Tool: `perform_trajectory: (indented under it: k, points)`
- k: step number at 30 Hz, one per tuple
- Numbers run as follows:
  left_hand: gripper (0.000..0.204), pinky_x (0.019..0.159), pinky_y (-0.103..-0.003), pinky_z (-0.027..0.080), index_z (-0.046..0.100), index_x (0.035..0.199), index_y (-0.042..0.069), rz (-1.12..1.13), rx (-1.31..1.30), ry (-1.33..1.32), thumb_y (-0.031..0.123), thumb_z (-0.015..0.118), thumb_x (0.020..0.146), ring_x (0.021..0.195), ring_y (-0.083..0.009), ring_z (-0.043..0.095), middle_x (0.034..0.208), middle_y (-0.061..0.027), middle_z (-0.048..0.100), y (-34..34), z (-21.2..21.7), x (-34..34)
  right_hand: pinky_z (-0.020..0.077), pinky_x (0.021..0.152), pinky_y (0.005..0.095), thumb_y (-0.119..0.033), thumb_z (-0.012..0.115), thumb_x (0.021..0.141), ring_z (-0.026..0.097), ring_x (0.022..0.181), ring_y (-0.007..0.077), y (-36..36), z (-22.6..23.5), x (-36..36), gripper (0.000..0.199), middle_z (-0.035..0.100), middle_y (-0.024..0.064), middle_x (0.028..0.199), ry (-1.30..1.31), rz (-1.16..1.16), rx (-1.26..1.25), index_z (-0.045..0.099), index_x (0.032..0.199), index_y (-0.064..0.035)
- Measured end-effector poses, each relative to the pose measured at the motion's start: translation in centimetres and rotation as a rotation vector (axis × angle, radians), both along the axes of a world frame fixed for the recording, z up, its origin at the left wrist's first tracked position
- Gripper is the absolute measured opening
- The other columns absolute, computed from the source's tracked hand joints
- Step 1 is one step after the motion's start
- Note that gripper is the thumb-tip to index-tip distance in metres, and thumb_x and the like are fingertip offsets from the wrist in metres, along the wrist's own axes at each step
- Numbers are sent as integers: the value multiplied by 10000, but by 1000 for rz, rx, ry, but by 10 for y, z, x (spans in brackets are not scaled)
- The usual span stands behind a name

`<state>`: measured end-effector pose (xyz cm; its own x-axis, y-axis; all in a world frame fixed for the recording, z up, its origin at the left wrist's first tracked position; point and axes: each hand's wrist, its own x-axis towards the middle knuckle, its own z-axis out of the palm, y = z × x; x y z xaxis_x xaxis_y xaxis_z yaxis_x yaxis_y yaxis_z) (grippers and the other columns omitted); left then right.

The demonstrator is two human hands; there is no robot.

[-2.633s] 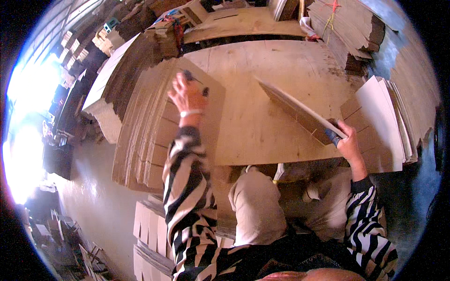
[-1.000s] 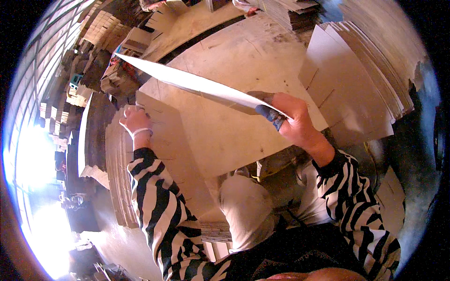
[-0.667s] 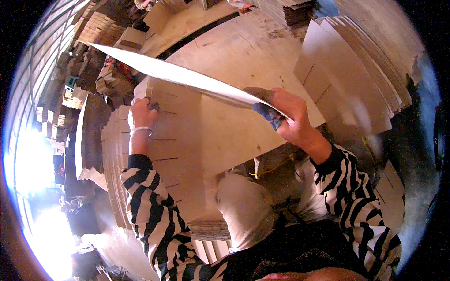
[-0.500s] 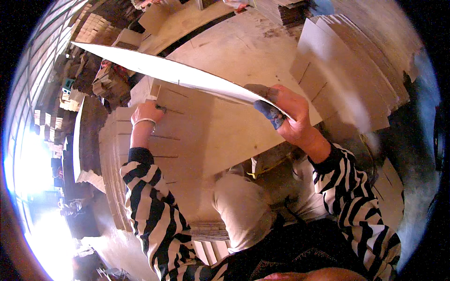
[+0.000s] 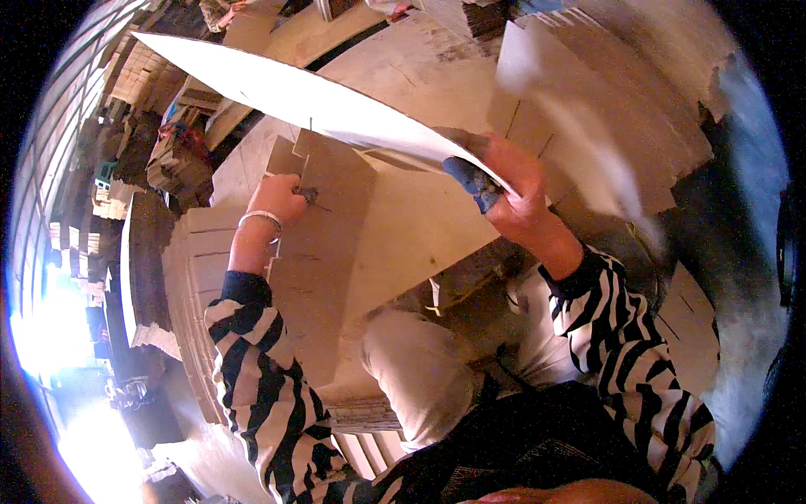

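My right hand (image 5: pixel 514 186) pinches the near end of a large white-faced cardboard sheet (image 5: pixel 336 105), which is raised on a slant toward the far left. Dark coverings show on that hand's fingertips. My left hand (image 5: pixel 279 202), with a white band at the wrist, is closed on the edge of a slotted brown cardboard sheet (image 5: pixel 332 168) at the stack on the left. Its fingertips are dark too, and partly hidden. Below it lies a stack of slotted cardboard (image 5: pixel 195 269) with several cut lines along its side.
A pale wooden board (image 5: pixel 420 223) spans the middle. More slotted cardboard sheets (image 5: pixel 588 126) lean in a stack at the right. Bundles of cardboard (image 5: pixel 180 164) stand at the far left, beside a barred wall (image 5: pixel 63 126). My knee (image 5: pixel 416 365) is close to the board's near edge.
The white-faced sheet has tilted, showing more of its white side, and its far end has risen. My left hand has shifted right, with a slotted edge now standing up beside it.
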<state>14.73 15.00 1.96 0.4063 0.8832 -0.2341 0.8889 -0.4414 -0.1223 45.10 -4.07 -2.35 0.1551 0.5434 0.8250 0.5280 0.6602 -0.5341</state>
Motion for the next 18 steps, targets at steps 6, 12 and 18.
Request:
perform_trajectory:
  k: [6,12,18]
  points:
    - [343,860,-447,491,647,1085,12,-11,-115,-382,260,617,850,1030,-402,613,1067,-264,646,49,-83,-62,474,618,343,-85,662,872,616,698,246,-11,13,-3,270,667,101,841,111,67,156,676,1140,-51]
    - [285,835,-369,510,659,1139,25,376,-187,-807,157,576,901,999,-298,643,1045,-177,685,23,-94,-21,432,543,392,-44,687,800,557,623,298,-12,-5,6,191,573,97,713,28,12,69,702,988,-75]
    - [286,816,-336,514,664,1153,28,656,-317,-1017,136,561,909,970,-244,645,1016,-127,690,-8,-81,11,420,545,349,-70,683,848,540,611,253,-4,-25,8,165,590,105,738,-101,-8,-20,686,999,-5]
